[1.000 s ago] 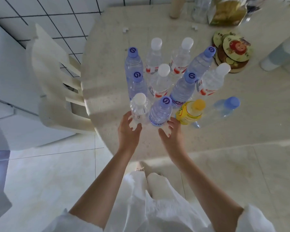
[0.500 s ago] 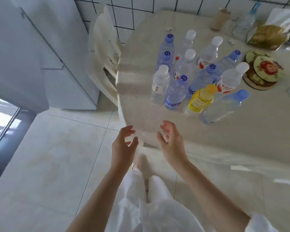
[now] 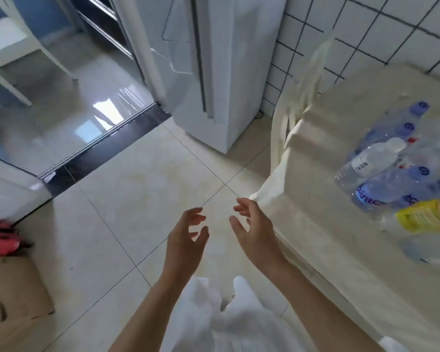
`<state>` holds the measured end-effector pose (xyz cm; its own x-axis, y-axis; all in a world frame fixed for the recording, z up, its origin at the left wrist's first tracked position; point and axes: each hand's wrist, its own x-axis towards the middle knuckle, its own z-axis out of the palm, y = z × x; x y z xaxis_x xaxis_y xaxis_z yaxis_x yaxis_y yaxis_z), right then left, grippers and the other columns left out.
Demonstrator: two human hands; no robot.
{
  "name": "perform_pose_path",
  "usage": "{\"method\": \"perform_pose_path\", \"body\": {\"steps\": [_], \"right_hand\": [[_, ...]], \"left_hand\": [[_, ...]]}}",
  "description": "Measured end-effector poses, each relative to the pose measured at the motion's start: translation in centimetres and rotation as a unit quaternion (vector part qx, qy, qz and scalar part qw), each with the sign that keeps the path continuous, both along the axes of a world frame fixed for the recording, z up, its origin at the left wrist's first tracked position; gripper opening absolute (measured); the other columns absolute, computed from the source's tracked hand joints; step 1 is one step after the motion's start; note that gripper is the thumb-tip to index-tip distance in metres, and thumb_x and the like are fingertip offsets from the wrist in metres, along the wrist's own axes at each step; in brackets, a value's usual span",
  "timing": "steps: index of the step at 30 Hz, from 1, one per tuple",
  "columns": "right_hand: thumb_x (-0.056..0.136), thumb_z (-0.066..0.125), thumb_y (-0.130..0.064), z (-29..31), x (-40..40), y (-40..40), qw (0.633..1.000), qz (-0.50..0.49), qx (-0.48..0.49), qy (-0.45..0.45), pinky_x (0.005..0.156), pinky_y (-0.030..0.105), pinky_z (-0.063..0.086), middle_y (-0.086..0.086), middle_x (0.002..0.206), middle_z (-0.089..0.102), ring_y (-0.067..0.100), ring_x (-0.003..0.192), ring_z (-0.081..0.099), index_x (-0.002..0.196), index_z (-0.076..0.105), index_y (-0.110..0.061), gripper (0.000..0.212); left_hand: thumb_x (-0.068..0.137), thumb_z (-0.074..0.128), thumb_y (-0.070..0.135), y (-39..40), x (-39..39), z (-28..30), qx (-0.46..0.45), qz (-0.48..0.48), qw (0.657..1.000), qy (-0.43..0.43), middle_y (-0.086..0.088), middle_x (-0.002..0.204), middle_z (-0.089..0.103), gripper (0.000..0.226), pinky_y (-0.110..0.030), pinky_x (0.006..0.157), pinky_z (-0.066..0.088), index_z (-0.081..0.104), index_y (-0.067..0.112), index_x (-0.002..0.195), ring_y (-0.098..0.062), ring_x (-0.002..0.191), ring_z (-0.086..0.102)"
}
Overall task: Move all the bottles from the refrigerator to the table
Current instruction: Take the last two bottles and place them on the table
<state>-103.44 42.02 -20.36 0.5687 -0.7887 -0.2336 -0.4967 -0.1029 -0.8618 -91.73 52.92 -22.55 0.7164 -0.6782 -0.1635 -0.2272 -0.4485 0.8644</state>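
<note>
Several clear water bottles with blue and white caps (image 3: 381, 158) stand bunched on the beige table (image 3: 323, 179) at the right edge, blurred by motion. A yellow-labelled bottle (image 3: 427, 217) stands at the front of the group. The white refrigerator (image 3: 214, 72) stands ahead at the top centre with its door shut. My left hand (image 3: 186, 237) and my right hand (image 3: 254, 229) hover over the floor, left of the table, fingers loosely spread and holding nothing.
A cream chair (image 3: 290, 128) stands between the refrigerator and the table. A dark door threshold (image 3: 104, 146) crosses the tiled floor at left. A cardboard box (image 3: 13, 295) and a red object (image 3: 0, 237) lie at the lower left.
My view has swung left from the table toward the refrigerator. Both hands have drawn back from the bottles and now hang over the floor, empty.
</note>
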Motion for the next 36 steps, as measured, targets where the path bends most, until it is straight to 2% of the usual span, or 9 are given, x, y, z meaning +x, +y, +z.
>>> {"method": "perform_pose_path", "body": {"steps": [7, 12, 17, 24, 31, 36], "right_hand": [[0.093, 0.057, -0.024, 0.4, 13.0, 4.1, 0.991, 0.131, -0.001, 0.001, 0.092, 0.015, 0.04, -0.008, 0.118, 0.058, 0.008, 0.113, 0.053, 0.129, 0.046, -0.021, 0.037], [0.093, 0.058, -0.023, 0.4, 24.3, 7.6, 0.981, 0.196, 0.002, 0.013, 0.096, 0.023, 0.044, -0.004, 0.118, 0.06, 0.009, 0.112, 0.054, 0.129, 0.047, -0.018, 0.038], [0.092, 0.058, -0.022, 0.4, 31.0, 8.5, 0.983, 0.183, 0.001, 0.021, 0.096, 0.025, 0.044, -0.005, 0.116, 0.06, 0.009, 0.111, 0.055, 0.129, 0.048, -0.017, 0.039], [0.092, 0.058, -0.021, 0.2, 36.9, 6.7, 0.988, 0.146, 0.026, 0.038, 0.1, 0.03, 0.045, -0.006, 0.116, 0.061, 0.01, 0.114, 0.055, 0.128, 0.049, -0.019, 0.037], [0.092, 0.058, -0.015, 1.4, 43.8, 0.5, 0.993, 0.1, 0.049, -0.025, 0.102, 0.028, 0.046, -0.015, 0.113, 0.062, 0.001, 0.113, 0.057, 0.12, 0.052, -0.028, 0.031], [0.093, 0.057, -0.015, 3.0, 49.3, -5.5, 0.995, 0.084, 0.035, -0.042, 0.103, 0.031, 0.046, -0.011, 0.115, 0.062, 0.002, 0.113, 0.056, 0.124, 0.052, -0.023, 0.032]], "left_hand": [[0.087, 0.066, 0.006, 7.5, 9.7, -0.2, 0.007, 0.113, 0.994, 0.0, 0.021, 0.098, 0.064, 0.041, -0.013, 0.074, 0.052, 0.053, 0.034, 0.114, 0.001, 0.096, 0.063], [0.088, 0.064, 0.006, 14.1, 19.9, -0.7, 0.038, 0.186, 0.982, 0.011, 0.018, 0.096, 0.064, 0.035, -0.003, 0.067, 0.048, 0.057, 0.025, 0.117, 0.005, 0.088, 0.063], [0.089, 0.062, 0.006, 15.9, 27.4, -0.7, 0.05, 0.19, 0.98, 0.024, 0.016, 0.096, 0.066, 0.031, -0.004, 0.067, 0.047, 0.059, 0.023, 0.115, 0.013, 0.09, 0.059], [0.091, 0.06, 0.006, 12.4, 36.0, -0.3, 0.05, 0.151, 0.987, 0.03, 0.014, 0.095, 0.067, 0.026, -0.002, 0.065, 0.044, 0.06, 0.023, 0.111, 0.013, 0.087, 0.059], [0.089, 0.06, 0.005, 5.4, 44.1, -0.6, 0.043, 0.135, 0.989, 0.032, 0.012, 0.09, 0.071, 0.023, -0.005, 0.067, 0.047, 0.064, 0.023, 0.104, 0.006, 0.083, 0.063], [0.089, 0.062, 0.006, -0.2, 50.6, 0.4, 0.045, 0.117, 0.992, 0.014, 0.016, 0.087, 0.069, 0.022, -0.004, 0.065, 0.048, 0.064, 0.023, 0.102, 0.0, 0.081, 0.066]]}}
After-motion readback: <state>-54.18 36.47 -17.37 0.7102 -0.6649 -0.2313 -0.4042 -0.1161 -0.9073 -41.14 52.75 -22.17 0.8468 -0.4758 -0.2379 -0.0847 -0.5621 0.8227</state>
